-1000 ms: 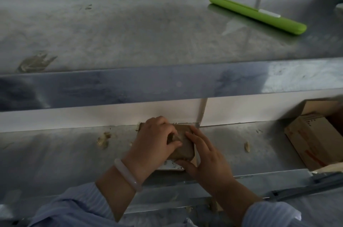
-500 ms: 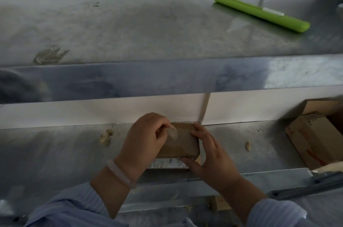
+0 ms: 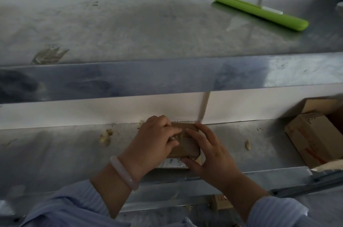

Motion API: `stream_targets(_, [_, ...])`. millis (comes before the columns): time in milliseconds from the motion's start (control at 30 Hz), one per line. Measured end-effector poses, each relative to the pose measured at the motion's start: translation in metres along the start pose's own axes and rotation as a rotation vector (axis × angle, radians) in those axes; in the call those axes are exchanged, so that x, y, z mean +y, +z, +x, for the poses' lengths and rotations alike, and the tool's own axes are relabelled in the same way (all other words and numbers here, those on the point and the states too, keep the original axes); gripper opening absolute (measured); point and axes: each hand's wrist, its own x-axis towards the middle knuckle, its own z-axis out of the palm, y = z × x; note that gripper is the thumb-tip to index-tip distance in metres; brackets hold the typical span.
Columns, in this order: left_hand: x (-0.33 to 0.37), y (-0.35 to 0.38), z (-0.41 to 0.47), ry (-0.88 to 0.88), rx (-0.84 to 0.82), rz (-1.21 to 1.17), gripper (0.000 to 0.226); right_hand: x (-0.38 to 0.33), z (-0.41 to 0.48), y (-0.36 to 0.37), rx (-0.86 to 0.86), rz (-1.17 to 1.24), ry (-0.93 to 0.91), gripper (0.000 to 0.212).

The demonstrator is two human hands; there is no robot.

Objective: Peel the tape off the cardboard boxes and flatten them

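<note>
Brown rectangular cardboard box [image 3: 187, 146] between fingers [image 3: 199, 136]

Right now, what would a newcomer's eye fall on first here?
The bright green mop head lying on the upper steel shelf, top right, stands out most. Next, at the centre of the lower shelf, the left hand curls over a small cardboard box while the right hand grips its right end. A larger cardboard box sits far right.
</note>
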Motion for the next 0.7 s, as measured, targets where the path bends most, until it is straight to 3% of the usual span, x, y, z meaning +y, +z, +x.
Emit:
stream_targets(100, [0.004, 0.001, 0.002, -0.013, 0.066, -0.035, 0.012, 0.001, -0.002, 0.004, 0.016, -0.023, -0.039, 0.070])
stream_targets(300, [0.008, 0.003, 0.001, -0.049, 0.113, -0.053, 0.013, 0.003, 0.001, 0.002, 0.001, 0.073, -0.070, 0.069])
stream_targets(467, [0.000, -0.006, 0.004, -0.479, 0.376, -0.556, 0.010, 0.014, 0.001, -0.013, 0.007, 0.160, -0.046, 0.065])
stream_targets(533, [-0.004, -0.007, 0.002, -0.558, 0.432, -0.669, 0.017, 0.015, 0.001, -0.019, 0.006, 0.125, -0.043, 0.066])
stream_targets(600, [-0.006, -0.008, -0.003, -0.470, 0.437, -0.577, 0.020, 0.014, 0.003, -0.021, 0.004, 0.063, -0.074, 0.065])
stream_targets(700, [-0.013, -0.009, -0.009, -0.128, 0.362, -0.124, 0.006, 0.010, 0.005, -0.021, 0.026, 0.014, -0.104, 0.062])
